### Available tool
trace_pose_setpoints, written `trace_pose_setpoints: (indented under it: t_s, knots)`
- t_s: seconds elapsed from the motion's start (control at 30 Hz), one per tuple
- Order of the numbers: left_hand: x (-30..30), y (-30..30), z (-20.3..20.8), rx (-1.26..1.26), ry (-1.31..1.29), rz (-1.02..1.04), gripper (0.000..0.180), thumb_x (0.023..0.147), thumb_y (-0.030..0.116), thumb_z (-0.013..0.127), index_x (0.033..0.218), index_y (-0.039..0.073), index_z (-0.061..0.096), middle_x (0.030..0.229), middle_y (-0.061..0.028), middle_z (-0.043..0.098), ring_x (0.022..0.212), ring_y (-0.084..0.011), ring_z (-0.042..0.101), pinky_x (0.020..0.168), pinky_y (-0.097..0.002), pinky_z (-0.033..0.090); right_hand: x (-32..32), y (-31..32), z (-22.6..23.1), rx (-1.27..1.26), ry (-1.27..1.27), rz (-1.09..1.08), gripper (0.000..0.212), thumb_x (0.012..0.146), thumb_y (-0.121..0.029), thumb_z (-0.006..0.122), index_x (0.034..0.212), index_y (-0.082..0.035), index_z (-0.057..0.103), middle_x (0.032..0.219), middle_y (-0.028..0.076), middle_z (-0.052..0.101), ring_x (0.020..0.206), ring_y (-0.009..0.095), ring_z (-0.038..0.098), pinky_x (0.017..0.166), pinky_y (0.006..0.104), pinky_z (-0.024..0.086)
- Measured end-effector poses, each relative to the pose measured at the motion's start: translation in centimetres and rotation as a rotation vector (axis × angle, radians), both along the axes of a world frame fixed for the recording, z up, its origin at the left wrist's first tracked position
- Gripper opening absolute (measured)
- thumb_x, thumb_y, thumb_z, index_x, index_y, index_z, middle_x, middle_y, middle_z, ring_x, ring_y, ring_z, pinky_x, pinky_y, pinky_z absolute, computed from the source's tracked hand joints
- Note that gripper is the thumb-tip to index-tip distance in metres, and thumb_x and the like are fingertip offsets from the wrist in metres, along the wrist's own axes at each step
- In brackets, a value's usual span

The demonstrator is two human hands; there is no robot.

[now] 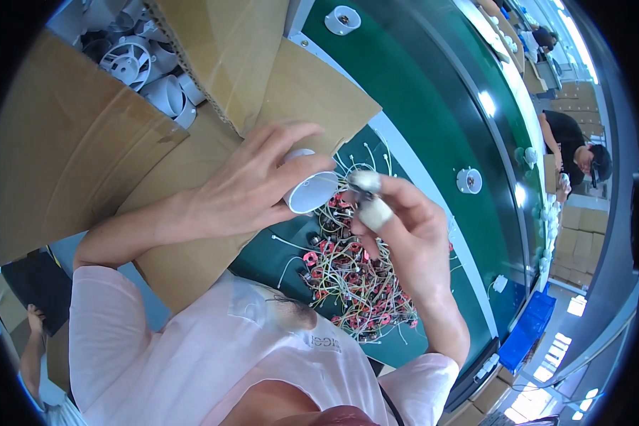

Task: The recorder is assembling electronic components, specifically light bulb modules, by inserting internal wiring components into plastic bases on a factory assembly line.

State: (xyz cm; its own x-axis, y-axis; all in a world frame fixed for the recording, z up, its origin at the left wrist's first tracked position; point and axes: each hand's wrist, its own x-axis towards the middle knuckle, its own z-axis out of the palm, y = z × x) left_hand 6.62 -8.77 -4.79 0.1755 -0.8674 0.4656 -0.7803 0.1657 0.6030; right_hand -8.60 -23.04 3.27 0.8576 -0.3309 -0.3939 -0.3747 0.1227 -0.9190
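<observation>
My left hand (245, 186) is closed around a white plastic cylindrical housing (315, 193), its open end turned toward my right hand. Between the thumb and fingers of my right hand (415, 238) is a small dark motor-like part (358, 194), partly covered by white finger cots. The part is just beside the mouth of the housing; whether they touch, I cannot tell. Under both hands, a heap of small red-and-dark motor parts with thin pale wires (362, 287) lies on the green work surface (268, 261).
At the left, an open cardboard box (85, 135) holds many white housings (165, 96). Beyond the work surface runs a green conveyor belt (412, 85) carrying spaced white housings (469, 181). Across it works another person (571, 153). A blue bin (527, 330) stands at the right.
</observation>
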Motion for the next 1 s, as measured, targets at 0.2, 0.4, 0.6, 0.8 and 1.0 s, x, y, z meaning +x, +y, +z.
trace_pose_setpoints:
  t_s: [0.2, 0.4, 0.6, 0.8, 1.0]
  knots:
    - [-0.6, -0.1, 0.5, 0.040, 0.295, -0.060, 0.061, 0.067, 0.008, 0.073, 0.120, 0.011, 0.043, 0.112, -0.0155, 0.042, 0.099, -0.0368, 0.049, 0.080, -0.0417, 0.046, 0.9, 1.5, -1.6, -0.323, -0.058, 0.156, 0.027, 0.084, 0.003, 0.050, 0.112, 0.003, 0.052, 0.094, 0.007, 0.059, 0.078, 0.011, 0.058, 0.067, 0.0213, 0.047]
    - [-0.6, 0.2, 0.6, 0.135, 0.375, -0.047, 0.063, 0.069, 0.008, 0.071, 0.123, 0.010, 0.038, 0.109, -0.0163, 0.041, 0.101, -0.0344, 0.047, 0.084, -0.0402, 0.042, 1.0, 0.3, -3.1, -0.132, -0.262, 0.038, 0.025, 0.084, 0.000, 0.057, 0.108, 0.003, 0.052, 0.091, 0.005, 0.057, 0.077, 0.010, 0.056, 0.069, 0.0219, 0.046]
    - [-0.4, 0.4, 0.4, 0.130, 0.464, -0.071, 0.061, 0.070, 0.007, 0.068, 0.123, 0.009, 0.038, 0.107, -0.0162, 0.041, 0.100, -0.0328, 0.047, 0.086, -0.0375, 0.040, 0.7, -0.4, -3.0, -0.174, -0.171, -0.067, 0.027, 0.083, -0.004, 0.061, 0.108, 0.002, 0.051, 0.089, 0.004, 0.058, 0.068, 0.007, 0.052, 0.056, 0.0197, 0.042]
    - [-0.2, 0.4, 0.8, 0.178, 0.388, 0.007, 0.062, 0.068, 0.009, 0.071, 0.124, 0.011, 0.045, 0.106, -0.0151, 0.041, 0.099, -0.0298, 0.047, 0.084, -0.0356, 0.042, 0.6, -0.5, -3.2, 0.047, -0.231, 0.002, 0.025, 0.085, -0.003, 0.059, 0.108, 0.002, 0.051, 0.088, 0.005, 0.059, 0.064, 0.008, 0.051, 0.053, 0.0196, 0.040]
    - [-0.3, 0.8, 0.9, 0.282, 0.437, 0.086, 0.067, 0.062, 0.011, 0.078, 0.124, 0.016, 0.051, 0.099, -0.0103, 0.046, 0.091, -0.0247, 0.052, 0.075, -0.0332, 0.046, 0.7, 0.0, -4.5, -0.612, -0.277, 0.089, 0.025, 0.081, 0.004, 0.057, 0.105, 0.003, 0.052, 0.090, 0.009, 0.059, 0.067, 0.014, 0.054, 0.058, 0.0249, 0.044]
